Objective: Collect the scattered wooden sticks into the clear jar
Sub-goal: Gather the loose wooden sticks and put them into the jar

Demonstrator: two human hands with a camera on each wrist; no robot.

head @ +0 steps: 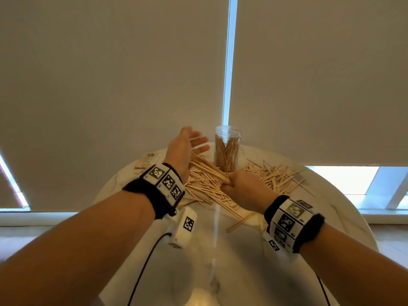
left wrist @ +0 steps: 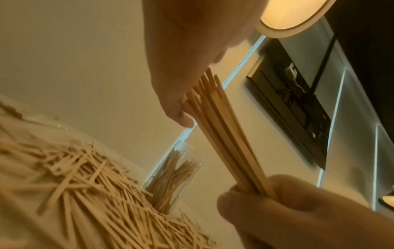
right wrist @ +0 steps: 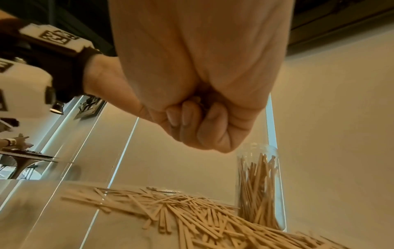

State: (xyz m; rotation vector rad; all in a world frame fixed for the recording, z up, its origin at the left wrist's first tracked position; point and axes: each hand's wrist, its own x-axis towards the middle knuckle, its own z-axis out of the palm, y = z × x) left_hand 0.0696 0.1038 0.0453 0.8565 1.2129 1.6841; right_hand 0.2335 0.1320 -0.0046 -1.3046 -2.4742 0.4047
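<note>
A clear jar (head: 227,149) stands upright at the back of the round white table (head: 242,261), partly filled with wooden sticks. Many loose sticks (head: 205,188) lie in a heap in front of and around the jar. My right hand (head: 231,180) grips one end of a bundle of sticks (head: 207,168) just in front of the jar. My left hand (head: 194,140) is flat, with straight fingers against the bundle's far end, left of the jar. The left wrist view shows the bundle (left wrist: 224,126) between both hands. From the right wrist I see my fist (right wrist: 202,121) above the heap (right wrist: 192,215) and the jar (right wrist: 260,185).
A small packet of sticks (head: 148,161) with a green label lies at the table's back left edge. Closed roller blinds (head: 110,85) hang right behind the table. More loose sticks (head: 278,175) spread to the right of the jar. The near half of the table is bare.
</note>
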